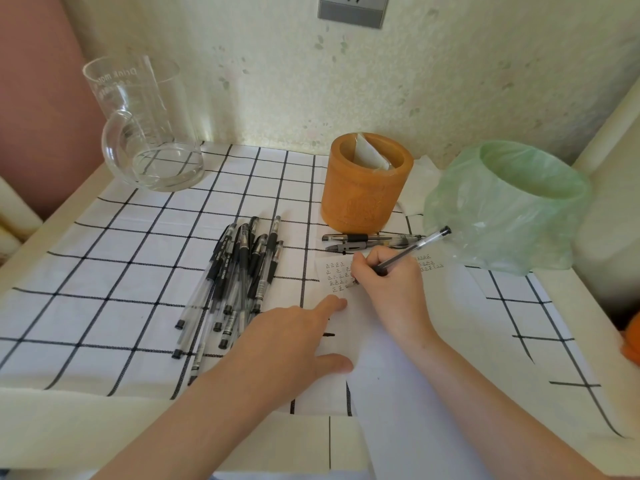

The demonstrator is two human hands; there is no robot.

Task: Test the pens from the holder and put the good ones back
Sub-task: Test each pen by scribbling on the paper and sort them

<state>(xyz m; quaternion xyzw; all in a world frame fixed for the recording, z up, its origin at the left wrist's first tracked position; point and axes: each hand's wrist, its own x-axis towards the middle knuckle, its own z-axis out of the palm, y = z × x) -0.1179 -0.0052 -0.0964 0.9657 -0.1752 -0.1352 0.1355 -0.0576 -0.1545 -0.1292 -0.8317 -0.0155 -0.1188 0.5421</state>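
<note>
Over the paper (374,393), the right hand (391,285) pinches a pen (415,247) near its tip, nib down; the left hand (287,344) lies flat, pinning it. Such a pen is likely light, stiff and slick: grip the rubber sleeve. The holder (363,188) stands beyond.

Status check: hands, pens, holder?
Right hand grips clear black-capped pen, tip on white paper. Left hand flat on paper. Orange cylindrical holder: no pens visible.

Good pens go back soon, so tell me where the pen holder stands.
Head view: the orange pen holder stands at the back, right of centre, just left of the green-lined bin, two pens lying at its base.
</note>
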